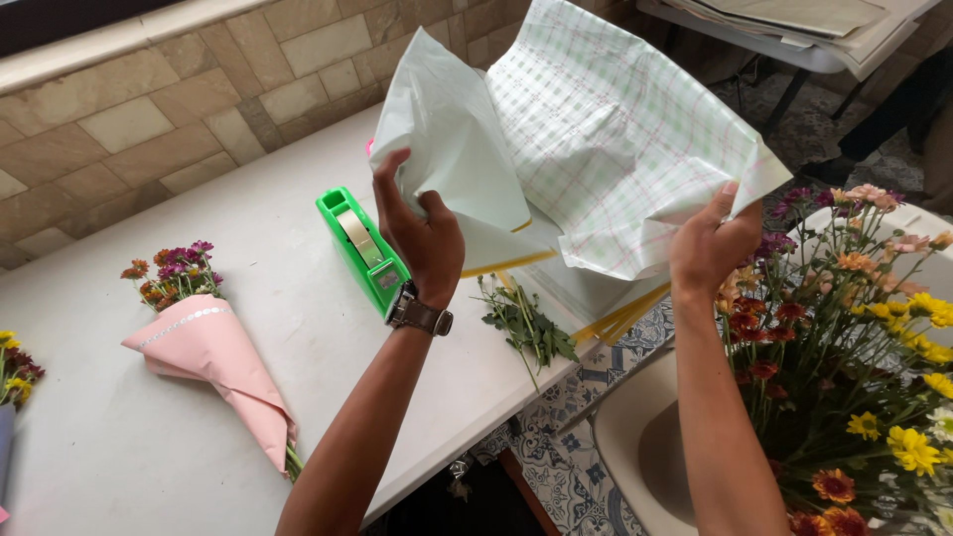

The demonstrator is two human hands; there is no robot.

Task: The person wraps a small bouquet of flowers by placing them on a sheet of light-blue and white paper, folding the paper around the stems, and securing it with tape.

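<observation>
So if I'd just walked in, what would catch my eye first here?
Probably the big sheet of pale green checked wrapping paper, held up mid-frame by the left hand and right hand. Next, the mass of yellow, orange and pink flowers at the right edge. Then the bright green tape dispenser and a pink-wrapped bouquet on the white table.

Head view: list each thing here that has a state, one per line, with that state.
Left hand: shut on the wrapping paper, raised above the table.
Right hand: shut on the paper's other edge.
Wrapping paper: pale green checked sheet, lifted, partly folded over.
Tape dispenser: green, standing on the white table, untouched.
Pink bouquet: wrapped, lying on its side.
Green stems: loose, lying at the table edge.
Loose flowers: unwrapped, standing bunched at right.
</observation>
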